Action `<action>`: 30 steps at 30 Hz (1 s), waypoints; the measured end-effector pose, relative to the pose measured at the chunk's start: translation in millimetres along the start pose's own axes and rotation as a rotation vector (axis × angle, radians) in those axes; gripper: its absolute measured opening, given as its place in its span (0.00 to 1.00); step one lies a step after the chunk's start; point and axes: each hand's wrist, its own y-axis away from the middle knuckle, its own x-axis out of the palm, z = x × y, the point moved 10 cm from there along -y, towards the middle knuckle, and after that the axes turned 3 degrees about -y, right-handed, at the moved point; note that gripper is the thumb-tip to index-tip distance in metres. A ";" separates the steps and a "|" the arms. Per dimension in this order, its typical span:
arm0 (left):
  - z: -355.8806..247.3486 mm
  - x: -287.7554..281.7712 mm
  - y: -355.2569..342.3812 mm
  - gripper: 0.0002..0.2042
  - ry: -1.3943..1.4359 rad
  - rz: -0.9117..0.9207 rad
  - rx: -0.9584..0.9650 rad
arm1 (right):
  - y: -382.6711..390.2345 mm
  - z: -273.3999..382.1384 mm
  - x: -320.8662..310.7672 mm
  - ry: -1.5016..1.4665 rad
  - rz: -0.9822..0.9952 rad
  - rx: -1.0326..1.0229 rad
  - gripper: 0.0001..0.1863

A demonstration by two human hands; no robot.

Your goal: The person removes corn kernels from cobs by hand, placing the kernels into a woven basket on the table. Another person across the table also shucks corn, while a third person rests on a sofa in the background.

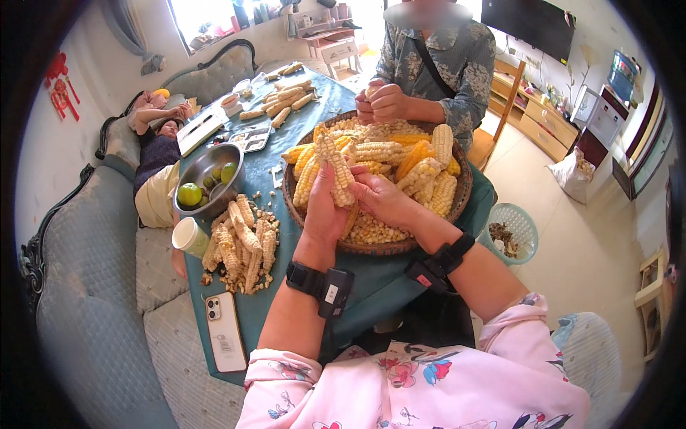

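My left hand [323, 211] grips a pale corn cob [336, 170] held upright over a round woven basket [461, 194]. My right hand [380, 196] closes on the same cob from the right, thumb against its kernels. The basket holds several yellow and white corn cobs [421, 168] and loose kernels [371, 230] just below my hands. Both wrists wear black bands. Across the table a person's two hands [380, 101] hold another cob.
A heap of stripped cobs [241, 243] lies left of the basket on the teal tablecloth [271, 314]. Near it are a metal bowl of green fruit [207, 179], a paper cup [189, 236] and a white phone [224, 330]. Another person lies on the grey sofa [153, 161]. A mesh basket [516, 227] stands on the floor.
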 end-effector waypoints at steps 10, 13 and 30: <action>0.0 -10.7 -3.5 0.16 -0.083 -0.004 0.055 | 9.3 36.4 3.1 0.468 -0.139 -0.043 0.30; -1.0 -2.3 -0.9 0.15 -0.071 0.004 0.044 | 11.0 38.6 2.6 0.365 -0.144 -0.090 0.31; -6.2 -12.9 -4.2 0.14 -0.055 -0.062 0.105 | -0.2 16.9 -2.9 0.238 -0.109 -0.170 0.20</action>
